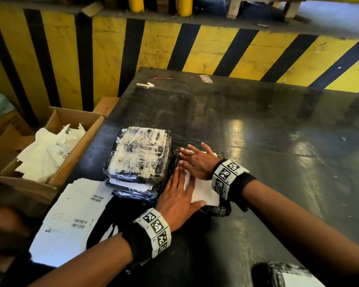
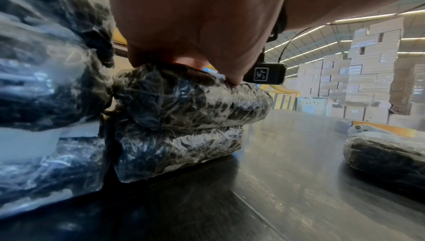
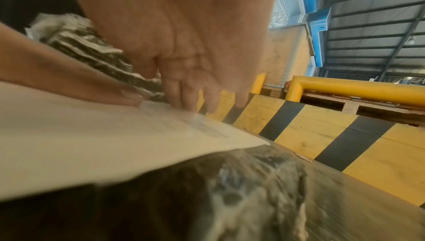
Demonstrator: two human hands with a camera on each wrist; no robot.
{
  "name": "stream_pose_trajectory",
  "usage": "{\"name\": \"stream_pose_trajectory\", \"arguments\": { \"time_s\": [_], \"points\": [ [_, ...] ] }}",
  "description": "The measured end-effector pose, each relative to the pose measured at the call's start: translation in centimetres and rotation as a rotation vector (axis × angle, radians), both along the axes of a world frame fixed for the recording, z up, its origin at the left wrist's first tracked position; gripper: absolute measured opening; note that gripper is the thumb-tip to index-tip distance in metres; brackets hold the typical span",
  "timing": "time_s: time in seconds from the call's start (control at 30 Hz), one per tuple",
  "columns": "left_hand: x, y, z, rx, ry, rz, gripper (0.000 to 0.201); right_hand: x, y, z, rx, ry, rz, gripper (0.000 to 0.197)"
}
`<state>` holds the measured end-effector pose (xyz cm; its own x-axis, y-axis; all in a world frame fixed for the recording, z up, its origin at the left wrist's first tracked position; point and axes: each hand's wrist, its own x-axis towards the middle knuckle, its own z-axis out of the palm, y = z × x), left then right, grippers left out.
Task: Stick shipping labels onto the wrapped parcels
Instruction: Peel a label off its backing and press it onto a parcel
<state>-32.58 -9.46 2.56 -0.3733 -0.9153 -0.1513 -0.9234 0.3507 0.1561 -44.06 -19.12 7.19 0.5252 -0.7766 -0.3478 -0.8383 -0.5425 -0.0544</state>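
A black parcel wrapped in clear film [image 1: 216,210] lies on the dark table [image 1: 267,141], with a white shipping label [image 1: 203,191] on its top. My left hand [image 1: 178,195] lies flat on the label's near part, fingers straight. My right hand [image 1: 197,160] presses the label's far part with spread, straight fingers. In the right wrist view the label [image 3: 92,141] spreads under my right hand's fingers [image 3: 184,97]. The left wrist view shows the parcel's side [image 2: 184,110] under my palm. A stack of wrapped, labelled parcels [image 1: 139,156] stands directly to the left.
Loose label sheets [image 1: 71,220] lie at the table's near left. A cardboard box [image 1: 56,146] with white backing paper sits left of the table. Another wrapped parcel [image 1: 288,274] lies at the near right. A yellow and black striped barrier [image 1: 195,46] runs behind.
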Motion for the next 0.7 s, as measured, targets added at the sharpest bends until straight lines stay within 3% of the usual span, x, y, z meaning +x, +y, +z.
{"name": "stream_pose_trajectory", "arguments": {
  "time_s": [0.23, 0.37, 0.47, 0.57, 0.7],
  "points": [
    [-0.1, 0.1, -0.2, 0.037, 0.001, 0.032, 0.085, -3.9, 1.8, -1.3, -0.043, -0.080, 0.020, 0.056],
    [-0.1, 0.3, -0.1, 0.042, -0.011, 0.026, 0.085, -8.9, 5.0, -2.3, -0.038, -0.123, -0.049, 0.078],
    [-0.2, 0.3, -0.1, 0.042, -0.021, 0.032, 0.084, -9.6, 6.6, -2.2, -0.077, -0.114, -0.064, 0.101],
    [-0.2, 0.0, -0.4, 0.037, -0.026, 0.013, 0.090, -7.4, 7.2, -2.1, -0.146, -0.085, -0.059, 0.091],
    [0.0, 0.1, -0.8, 0.019, -0.019, 0.007, 0.114, -6.3, 9.5, -3.4, -0.164, -0.146, -0.042, 0.083]
  ]
}}
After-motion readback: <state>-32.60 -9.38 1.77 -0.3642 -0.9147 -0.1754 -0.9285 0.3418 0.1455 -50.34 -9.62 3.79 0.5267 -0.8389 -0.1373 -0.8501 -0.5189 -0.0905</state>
